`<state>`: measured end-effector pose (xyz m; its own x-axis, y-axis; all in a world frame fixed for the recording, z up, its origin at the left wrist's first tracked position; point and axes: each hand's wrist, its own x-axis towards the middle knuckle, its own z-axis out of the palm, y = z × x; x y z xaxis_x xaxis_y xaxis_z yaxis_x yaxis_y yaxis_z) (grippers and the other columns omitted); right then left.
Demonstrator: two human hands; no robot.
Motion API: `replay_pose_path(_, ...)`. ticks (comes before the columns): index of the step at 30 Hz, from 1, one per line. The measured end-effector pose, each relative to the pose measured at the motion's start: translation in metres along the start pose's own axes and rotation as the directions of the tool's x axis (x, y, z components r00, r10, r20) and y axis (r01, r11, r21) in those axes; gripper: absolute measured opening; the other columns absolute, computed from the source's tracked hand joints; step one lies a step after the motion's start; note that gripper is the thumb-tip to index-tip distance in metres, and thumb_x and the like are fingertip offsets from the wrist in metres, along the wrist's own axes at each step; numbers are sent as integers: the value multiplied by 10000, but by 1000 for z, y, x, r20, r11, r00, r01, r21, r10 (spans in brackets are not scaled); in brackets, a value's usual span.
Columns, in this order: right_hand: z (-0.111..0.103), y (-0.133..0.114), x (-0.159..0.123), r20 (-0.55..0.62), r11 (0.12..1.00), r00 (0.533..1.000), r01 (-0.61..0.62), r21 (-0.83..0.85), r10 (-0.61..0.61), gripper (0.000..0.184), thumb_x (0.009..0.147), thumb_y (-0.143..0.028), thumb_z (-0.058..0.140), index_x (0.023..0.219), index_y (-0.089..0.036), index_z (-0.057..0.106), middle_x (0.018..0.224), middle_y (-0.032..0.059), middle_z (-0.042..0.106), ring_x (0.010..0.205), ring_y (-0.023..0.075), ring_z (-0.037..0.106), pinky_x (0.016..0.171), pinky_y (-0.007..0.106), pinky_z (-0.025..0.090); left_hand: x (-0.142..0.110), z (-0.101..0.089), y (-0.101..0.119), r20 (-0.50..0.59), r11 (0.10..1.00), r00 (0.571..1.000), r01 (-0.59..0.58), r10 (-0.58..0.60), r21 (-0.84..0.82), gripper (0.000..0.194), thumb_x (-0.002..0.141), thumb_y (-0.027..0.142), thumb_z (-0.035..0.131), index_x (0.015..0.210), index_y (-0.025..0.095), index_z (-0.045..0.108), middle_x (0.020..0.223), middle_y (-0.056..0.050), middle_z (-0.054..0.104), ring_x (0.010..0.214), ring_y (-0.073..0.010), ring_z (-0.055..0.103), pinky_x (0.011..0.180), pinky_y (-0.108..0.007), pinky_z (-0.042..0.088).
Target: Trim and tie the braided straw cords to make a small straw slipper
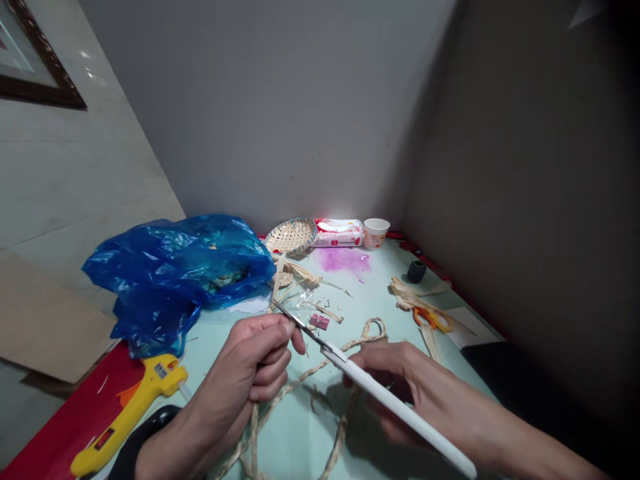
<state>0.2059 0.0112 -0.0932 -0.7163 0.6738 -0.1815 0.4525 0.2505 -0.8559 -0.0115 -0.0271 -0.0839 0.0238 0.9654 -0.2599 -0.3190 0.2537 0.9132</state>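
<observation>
My right hand (400,380) grips a pair of scissors (410,417) with white handles. Their dark blades point up and left and reach the fingertips of my left hand (265,360). Between closed fingers, that left hand holds a braided straw cord (301,380), which hangs below the fist and loops over the table under both hands. The pinched end of the cord is mostly hidden by the fingers and the blades. A strip of pale husk (278,277) stands up behind the blade tips.
At left are a blue plastic bag (185,260) and a yellow glue gun (135,413). A woven basket (291,237), tissue pack (341,233) and paper cup (377,232) line the back wall. Orange-handled scissors (434,320), husk strips and a dark spool (416,271) lie right.
</observation>
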Motion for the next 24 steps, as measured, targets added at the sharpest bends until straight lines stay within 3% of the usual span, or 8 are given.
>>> replay_pose_path(3,-1,-4,-5,-47,999,999,-22,-43,20,243,595,-97,519,775,-197,649,690,-32,577,606,119,464,544,222,345,-2,1,2,22,999,1000,-18,19,-42,243,797,298,675,638,116,660,452,129,197,398,-14,74,332,-127,107)
replay_pose_path(6,-4,-11,-11,-108,994,994,-40,-103,29,338,645,-167,528,943,-211,683,807,22,654,735,190,568,642,268,434,-4,3,5,46,997,998,-31,34,-74,237,769,292,697,618,112,666,442,128,200,389,-8,78,328,-121,108)
replay_pose_path(9,-7,-16,-14,-57,992,998,-43,-121,37,450,712,-243,512,1142,-184,632,917,78,675,773,225,599,722,332,487,-7,4,6,50,995,998,-19,24,-96,214,733,274,716,603,111,667,431,128,206,377,-2,80,321,-120,109)
replay_pose_path(13,-3,-14,-13,-52,987,998,-28,-160,20,507,684,-235,520,1179,-189,621,1033,99,674,824,239,608,814,372,488,-9,3,7,51,994,999,-3,9,-107,215,744,276,709,612,111,667,437,128,206,377,-1,79,321,-119,109)
replay_pose_path(17,4,-13,-8,-137,985,991,-33,-171,9,465,576,-173,525,1015,-213,673,1016,63,678,892,249,588,806,338,464,-7,2,8,48,994,999,1,4,-108,235,761,280,700,603,111,661,445,128,200,380,-2,78,318,-115,111)
replay_pose_path(21,5,-17,-3,-145,980,989,-66,-189,39,203,545,-134,499,712,-208,588,728,-10,603,706,176,511,651,261,389,-5,2,8,51,992,999,14,-8,-124,247,735,273,723,566,110,645,438,134,187,376,4,70,314,-111,104)
replay_pose_path(24,2,-17,-2,-109,980,994,-16,-201,-6,110,562,-117,494,629,-204,493,639,-41,534,615,135,436,580,238,327,-6,1,7,44,989,999,16,-9,-149,249,726,272,733,562,109,642,442,134,187,380,5,74,318,-109,115)
